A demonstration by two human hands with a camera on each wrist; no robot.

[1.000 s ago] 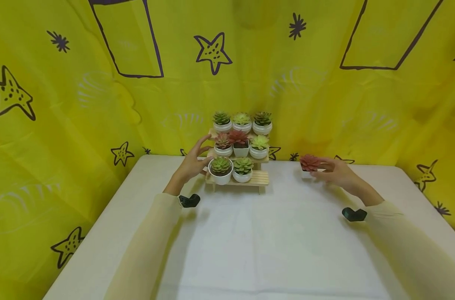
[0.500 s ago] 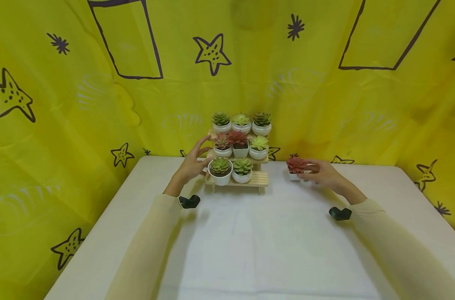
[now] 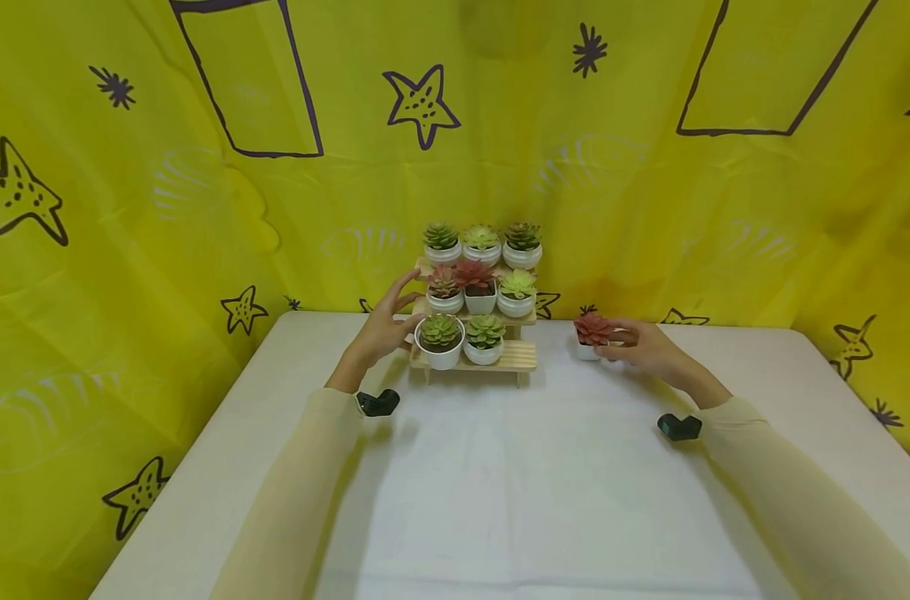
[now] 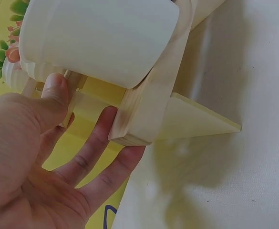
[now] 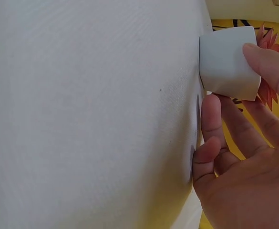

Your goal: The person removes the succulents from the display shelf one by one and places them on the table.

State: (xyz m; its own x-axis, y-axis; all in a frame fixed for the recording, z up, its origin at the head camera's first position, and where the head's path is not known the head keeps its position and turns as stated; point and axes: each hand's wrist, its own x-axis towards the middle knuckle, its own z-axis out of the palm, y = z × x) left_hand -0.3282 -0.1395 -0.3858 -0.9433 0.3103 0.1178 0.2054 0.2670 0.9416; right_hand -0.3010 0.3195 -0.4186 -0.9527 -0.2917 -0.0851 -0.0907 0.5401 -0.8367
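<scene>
A tiered wooden plant stand [image 3: 518,358] holds several potted succulents in white pots. My left hand [image 3: 380,333] is at its left side. In the left wrist view, the thumb and a finger pinch the middle shelf while other fingertips touch the end of the bottom shelf [image 4: 134,136], under a white pot [image 4: 96,38]. Right of the stand, my right hand [image 3: 653,350] holds a red succulent [image 3: 593,329] in a square white pot. The thumb lies on one side of that pot [image 5: 227,62], fingers on the other; its base is at the tabletop.
The stand's bottom shelf bears two green succulents [image 3: 440,333] at its left and middle; bare wood shows at its right end. Rows of three fill the upper shelves. A white cloth [image 3: 500,500] covers the table, and a yellow patterned curtain [image 3: 312,208] hangs behind.
My right hand has moved left with the red succulent, closer to the stand, and over the last half second has stayed nearly still. The left hand keeps its place on the stand.
</scene>
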